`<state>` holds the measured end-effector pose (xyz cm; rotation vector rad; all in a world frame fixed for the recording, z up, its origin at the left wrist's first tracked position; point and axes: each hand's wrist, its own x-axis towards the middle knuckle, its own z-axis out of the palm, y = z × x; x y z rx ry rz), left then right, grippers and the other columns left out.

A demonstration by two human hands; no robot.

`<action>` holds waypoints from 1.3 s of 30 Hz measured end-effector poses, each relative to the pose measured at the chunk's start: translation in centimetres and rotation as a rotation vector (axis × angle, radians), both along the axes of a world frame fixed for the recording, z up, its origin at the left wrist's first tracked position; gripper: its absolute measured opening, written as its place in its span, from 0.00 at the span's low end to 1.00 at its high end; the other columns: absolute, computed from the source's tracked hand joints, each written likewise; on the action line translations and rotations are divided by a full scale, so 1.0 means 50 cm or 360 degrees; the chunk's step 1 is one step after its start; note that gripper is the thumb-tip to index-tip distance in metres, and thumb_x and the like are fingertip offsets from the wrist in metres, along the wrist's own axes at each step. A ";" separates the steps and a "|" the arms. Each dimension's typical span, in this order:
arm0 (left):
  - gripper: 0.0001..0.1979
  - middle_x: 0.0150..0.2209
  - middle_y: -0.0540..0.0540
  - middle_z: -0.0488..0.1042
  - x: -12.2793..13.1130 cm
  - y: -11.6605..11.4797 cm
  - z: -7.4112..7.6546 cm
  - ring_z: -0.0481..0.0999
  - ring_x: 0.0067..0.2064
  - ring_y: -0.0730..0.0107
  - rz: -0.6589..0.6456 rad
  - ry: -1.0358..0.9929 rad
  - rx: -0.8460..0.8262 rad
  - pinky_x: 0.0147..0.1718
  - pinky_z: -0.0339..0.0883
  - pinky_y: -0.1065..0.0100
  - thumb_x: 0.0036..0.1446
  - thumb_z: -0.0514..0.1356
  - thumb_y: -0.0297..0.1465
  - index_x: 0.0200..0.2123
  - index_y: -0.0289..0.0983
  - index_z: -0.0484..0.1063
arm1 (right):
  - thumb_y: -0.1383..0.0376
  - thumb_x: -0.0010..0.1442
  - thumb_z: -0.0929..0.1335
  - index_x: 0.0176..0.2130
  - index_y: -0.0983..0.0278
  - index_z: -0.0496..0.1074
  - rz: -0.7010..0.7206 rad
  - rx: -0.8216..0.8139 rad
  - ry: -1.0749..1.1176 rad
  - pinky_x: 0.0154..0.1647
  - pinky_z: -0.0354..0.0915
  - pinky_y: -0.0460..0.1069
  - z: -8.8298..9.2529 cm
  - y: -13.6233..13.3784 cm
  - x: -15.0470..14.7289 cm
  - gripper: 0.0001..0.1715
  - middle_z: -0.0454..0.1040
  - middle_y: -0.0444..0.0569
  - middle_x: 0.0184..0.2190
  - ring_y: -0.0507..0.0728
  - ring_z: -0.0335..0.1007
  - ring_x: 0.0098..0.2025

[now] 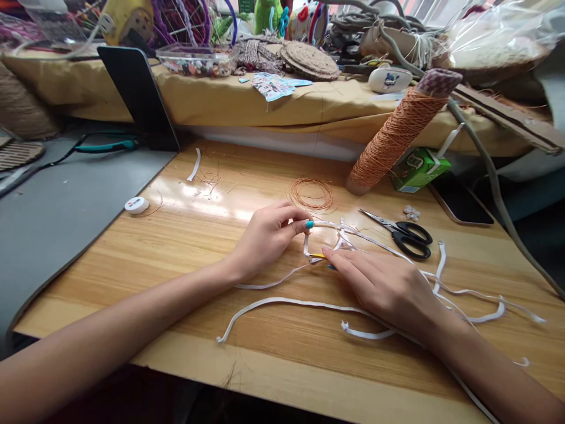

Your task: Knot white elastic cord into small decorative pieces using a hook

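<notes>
My left hand (276, 235) pinches the upper left corner of a small frame of narrow white ribbon (306, 244), thumb and forefinger closed on it. Over its lower edge, my right hand (384, 285) has its fingers closed on a thin yellow tool (316, 256), whose tip touches the ribbon; its kind I cannot tell. Long loose white strips (282, 300) trail from the frame across the wooden table and under my right forearm. Black-handled scissors (399, 229) lie partly open beyond my right hand. A coil of thin orange cord (311, 194) rests behind my hands.
A tube wound with orange cord (395, 141) leans at the back right, beside a green drink carton (419, 168) and a phone (461, 200). A dark tablet (139, 97) stands at the back left. A white round case (136, 205) sits by the table's left edge. Craft supplies crowd the shelf.
</notes>
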<state>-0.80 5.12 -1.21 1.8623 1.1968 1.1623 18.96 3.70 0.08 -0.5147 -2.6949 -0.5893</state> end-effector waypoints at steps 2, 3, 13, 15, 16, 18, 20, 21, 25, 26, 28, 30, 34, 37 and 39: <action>0.05 0.28 0.49 0.70 0.001 0.000 0.001 0.67 0.30 0.76 -0.0004 -0.0008 -0.0001 0.30 0.60 0.73 0.53 0.56 0.24 0.29 0.34 0.72 | 0.76 0.58 0.58 0.40 0.73 0.70 -0.0029 0.0033 0.0026 0.31 0.66 0.47 0.002 0.000 -0.003 0.14 0.76 0.53 0.33 0.54 0.72 0.33; 0.05 0.28 0.49 0.70 0.001 0.000 0.001 0.67 0.30 0.76 -0.0005 -0.0012 -0.0003 0.30 0.60 0.74 0.53 0.56 0.24 0.30 0.33 0.72 | 0.76 0.58 0.59 0.40 0.72 0.70 -0.0055 0.0048 0.0047 0.32 0.66 0.48 0.002 -0.001 -0.004 0.14 0.76 0.53 0.33 0.54 0.72 0.33; 0.06 0.28 0.49 0.70 0.000 0.001 0.004 0.67 0.31 0.76 -0.0005 0.0020 -0.0019 0.31 0.59 0.74 0.54 0.56 0.25 0.27 0.33 0.71 | 0.71 0.57 0.63 0.44 0.72 0.64 -0.0178 -0.0069 0.0179 0.32 0.65 0.48 -0.011 0.002 -0.005 0.14 0.74 0.53 0.32 0.55 0.70 0.33; 0.06 0.27 0.49 0.69 0.000 0.001 0.003 0.66 0.30 0.77 0.0006 0.0032 -0.0018 0.31 0.59 0.74 0.54 0.56 0.25 0.27 0.33 0.71 | 0.71 0.57 0.63 0.41 0.71 0.64 -0.0154 -0.0116 0.0228 0.31 0.65 0.47 -0.016 0.003 -0.003 0.09 0.73 0.53 0.31 0.55 0.70 0.33; 0.06 0.27 0.49 0.69 0.000 0.001 0.003 0.66 0.30 0.77 0.0008 0.0036 -0.0014 0.31 0.59 0.74 0.54 0.56 0.25 0.27 0.33 0.71 | 0.73 0.57 0.63 0.40 0.71 0.64 -0.0140 -0.0137 0.0233 0.31 0.65 0.47 -0.018 0.003 -0.002 0.08 0.73 0.53 0.31 0.55 0.70 0.34; 0.06 0.27 0.50 0.69 0.000 0.001 0.002 0.66 0.30 0.77 0.0006 0.0038 0.0003 0.31 0.58 0.75 0.54 0.56 0.25 0.26 0.33 0.71 | 0.74 0.56 0.63 0.41 0.71 0.64 -0.0128 -0.0157 0.0219 0.30 0.65 0.47 -0.022 0.002 0.000 0.10 0.74 0.54 0.33 0.55 0.70 0.35; 0.06 0.27 0.50 0.69 0.000 0.001 0.000 0.66 0.30 0.78 0.0004 0.0028 0.0028 0.31 0.58 0.75 0.54 0.56 0.25 0.26 0.33 0.71 | 0.73 0.56 0.63 0.42 0.72 0.65 -0.0124 -0.0167 0.0201 0.30 0.65 0.47 -0.023 0.001 0.000 0.11 0.74 0.55 0.34 0.56 0.70 0.36; 0.06 0.27 0.50 0.69 0.000 0.002 -0.001 0.66 0.30 0.78 0.0003 0.0024 0.0040 0.31 0.59 0.75 0.54 0.56 0.25 0.26 0.33 0.71 | 0.73 0.56 0.63 0.42 0.72 0.65 -0.0116 -0.0167 0.0190 0.30 0.65 0.47 -0.024 0.001 -0.001 0.11 0.74 0.55 0.34 0.56 0.70 0.35; 0.05 0.27 0.50 0.70 -0.001 0.003 -0.003 0.66 0.30 0.78 0.0002 0.0019 0.0061 0.30 0.59 0.75 0.54 0.56 0.25 0.27 0.33 0.71 | 0.73 0.57 0.63 0.39 0.73 0.67 -0.0087 -0.0109 0.0171 0.27 0.63 0.47 -0.025 0.001 -0.008 0.09 0.73 0.54 0.30 0.55 0.69 0.30; 0.05 0.27 0.50 0.70 -0.001 0.004 -0.003 0.67 0.30 0.78 0.0002 0.0022 0.0065 0.30 0.59 0.75 0.53 0.56 0.25 0.27 0.33 0.71 | 0.73 0.57 0.62 0.39 0.74 0.67 -0.0089 -0.0096 0.0175 0.27 0.63 0.47 -0.025 0.001 -0.010 0.08 0.73 0.54 0.29 0.55 0.69 0.29; 0.05 0.27 0.50 0.70 -0.002 0.004 -0.003 0.67 0.30 0.77 0.0001 0.0026 0.0074 0.30 0.59 0.75 0.53 0.56 0.25 0.27 0.33 0.71 | 0.74 0.58 0.60 0.38 0.74 0.67 -0.0090 -0.0084 0.0177 0.27 0.62 0.47 -0.026 0.003 -0.011 0.09 0.74 0.54 0.29 0.54 0.69 0.29; 0.06 0.27 0.50 0.70 -0.001 0.004 -0.002 0.67 0.30 0.78 -0.0002 0.0031 0.0080 0.30 0.59 0.75 0.54 0.56 0.25 0.26 0.33 0.71 | 0.75 0.58 0.59 0.37 0.74 0.68 -0.0084 -0.0078 0.0176 0.27 0.62 0.46 -0.027 0.004 -0.012 0.10 0.74 0.54 0.28 0.54 0.68 0.28; 0.06 0.27 0.50 0.70 -0.001 0.003 -0.002 0.67 0.30 0.78 0.0003 0.0035 0.0076 0.31 0.59 0.75 0.53 0.56 0.24 0.26 0.32 0.71 | 0.74 0.58 0.59 0.35 0.73 0.69 -0.0115 -0.0089 0.0210 0.25 0.59 0.46 -0.026 0.004 -0.014 0.11 0.72 0.51 0.25 0.53 0.66 0.25; 0.05 0.27 0.50 0.70 -0.002 0.004 -0.003 0.67 0.30 0.78 0.0030 0.0034 0.0071 0.31 0.59 0.75 0.53 0.57 0.24 0.27 0.33 0.71 | 0.73 0.58 0.60 0.34 0.70 0.70 -0.0297 -0.0096 0.0271 0.25 0.58 0.46 -0.024 0.002 -0.020 0.10 0.72 0.49 0.26 0.53 0.65 0.26; 0.04 0.28 0.50 0.71 -0.002 0.005 -0.004 0.68 0.31 0.78 0.0047 0.0026 0.0064 0.31 0.60 0.76 0.53 0.57 0.24 0.28 0.33 0.71 | 0.73 0.58 0.60 0.34 0.69 0.70 -0.0433 -0.0089 0.0289 0.25 0.58 0.46 -0.025 0.001 -0.025 0.10 0.71 0.50 0.26 0.53 0.65 0.27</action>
